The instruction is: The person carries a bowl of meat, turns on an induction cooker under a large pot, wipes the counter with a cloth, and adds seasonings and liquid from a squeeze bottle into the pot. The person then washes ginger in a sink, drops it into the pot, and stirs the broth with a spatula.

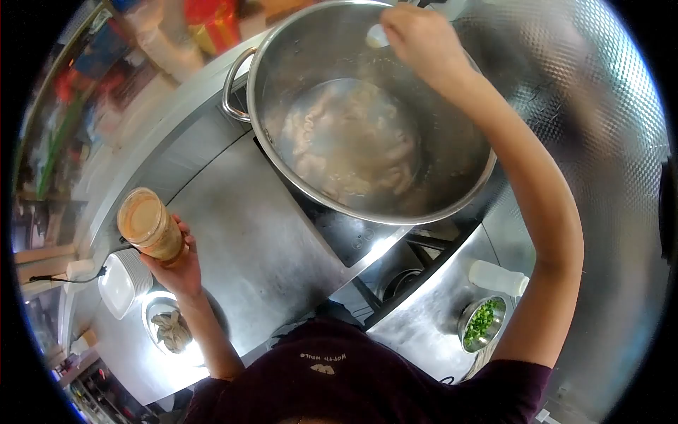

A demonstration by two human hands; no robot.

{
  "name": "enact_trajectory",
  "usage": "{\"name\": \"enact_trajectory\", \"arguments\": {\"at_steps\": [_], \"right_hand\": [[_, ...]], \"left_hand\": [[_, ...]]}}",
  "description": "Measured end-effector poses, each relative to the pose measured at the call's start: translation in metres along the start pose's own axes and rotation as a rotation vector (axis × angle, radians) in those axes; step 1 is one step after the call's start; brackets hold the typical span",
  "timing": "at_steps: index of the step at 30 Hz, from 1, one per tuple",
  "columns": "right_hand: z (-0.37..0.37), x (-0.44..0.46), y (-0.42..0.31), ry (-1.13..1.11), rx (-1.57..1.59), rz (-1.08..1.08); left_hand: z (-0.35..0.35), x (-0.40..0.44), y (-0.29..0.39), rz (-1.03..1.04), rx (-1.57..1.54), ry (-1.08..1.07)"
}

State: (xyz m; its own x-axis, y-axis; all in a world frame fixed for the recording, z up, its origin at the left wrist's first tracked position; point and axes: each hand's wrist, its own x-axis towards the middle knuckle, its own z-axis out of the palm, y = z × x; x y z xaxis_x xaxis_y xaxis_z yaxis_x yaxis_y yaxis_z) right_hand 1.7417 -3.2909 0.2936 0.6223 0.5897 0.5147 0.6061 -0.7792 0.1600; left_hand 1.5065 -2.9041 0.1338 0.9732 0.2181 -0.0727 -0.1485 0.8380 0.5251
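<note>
A large steel pot (452, 169) with a loop handle holds cloudy liquid and pale, wrinkled pieces (353, 141). Over the pot's far right rim, my right hand (420, 42) is closed on a small white spoon (377, 37), its bowl above the pot's inside. My left hand (176, 265) is wrapped round a clear jar (152, 226) of light brown contents, left of the pot over the steel counter. The jar's open-looking top faces the camera.
Stacked white trays (123, 283) and a round dish (166, 325) with a crumpled brownish item lie at the left. On the right are a white bottle (497, 278) and a steel bowl (483, 324) of chopped greens. A textured metal wall (600, 92) stands beyond.
</note>
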Motion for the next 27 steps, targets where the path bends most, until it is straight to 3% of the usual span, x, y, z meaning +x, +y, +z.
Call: {"name": "enact_trajectory", "arguments": {"at_steps": [4,7,10,13,15,19,23,25,27], "right_hand": [[-0.003,-0.006,-0.017,-0.192,-0.134,-0.337],[-0.027,-0.009,-0.027,-0.034,-0.162,-0.379],[-0.032,-0.027,-0.021,-0.286,-0.242,-0.527],[-0.063,-0.020,-0.009,0.045,-0.221,-0.443],[-0.089,-0.021,-0.024,0.219,0.025,0.065],[-0.135,-0.033,-0.087,0.357,0.659,0.441],[-0.138,-0.062,-0.155,0.241,0.768,0.164],[-0.129,-0.076,-0.189,0.217,0.888,0.165],[-0.116,-0.093,-0.210,0.231,0.788,0.127]], "left_hand": [[-0.003,-0.002,0.002,-0.007,-0.029,-0.032],[-0.006,-0.004,0.005,-0.021,-0.031,-0.035],[-0.007,-0.006,0.008,-0.022,-0.034,0.003],[-0.007,-0.008,0.007,-0.044,-0.054,0.000],[-0.004,-0.012,0.002,-0.087,-0.080,-0.026],[0.009,-0.027,-0.025,-0.285,-0.184,-0.124],[0.017,-0.044,-0.073,-0.562,-0.223,-0.264],[0.039,-0.056,-0.089,-0.607,-0.183,-0.275],[0.064,-0.066,-0.099,-0.631,-0.135,-0.305]]}}
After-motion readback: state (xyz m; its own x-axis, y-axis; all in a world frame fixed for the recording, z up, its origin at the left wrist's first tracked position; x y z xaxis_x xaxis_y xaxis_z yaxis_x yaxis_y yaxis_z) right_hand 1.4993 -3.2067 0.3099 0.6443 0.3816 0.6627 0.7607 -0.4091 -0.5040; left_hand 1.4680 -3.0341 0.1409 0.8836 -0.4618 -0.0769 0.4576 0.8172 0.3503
